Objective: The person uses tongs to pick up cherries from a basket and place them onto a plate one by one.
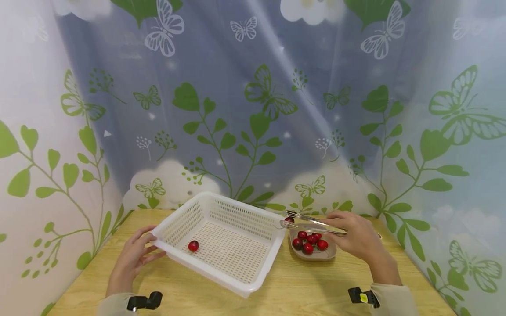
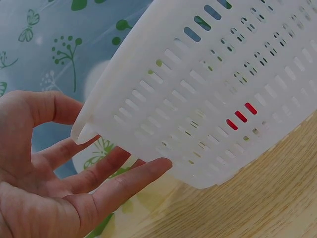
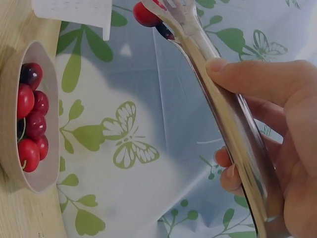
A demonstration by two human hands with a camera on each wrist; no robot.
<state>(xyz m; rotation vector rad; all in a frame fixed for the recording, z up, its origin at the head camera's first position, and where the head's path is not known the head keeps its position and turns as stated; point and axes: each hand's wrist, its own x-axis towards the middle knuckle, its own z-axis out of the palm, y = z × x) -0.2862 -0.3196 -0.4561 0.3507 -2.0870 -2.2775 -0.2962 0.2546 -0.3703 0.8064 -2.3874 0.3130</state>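
A white plastic basket (image 1: 225, 230) with slotted walls stands at the middle left, one red cherry (image 1: 193, 245) on its floor. My left hand (image 1: 132, 259) holds its left corner, the rim lying between the fingers in the left wrist view. My right hand (image 1: 353, 232) grips metal tongs (image 3: 218, 94), thumb on one arm and fingers round the other. Between the tong tips is a red cherry (image 3: 147, 14) with a dark area beside it, above the basket's right corner in the head view. Below the tongs, a small beige bowl (image 1: 314, 257) holds several cherries (image 1: 308, 248).
Both containers are over a wooden table (image 1: 186, 292). A patterned curtain (image 1: 237, 109) with leaves and butterflies hangs behind and along both sides. Black straps with small devices (image 1: 145, 301) sit on both wrists.
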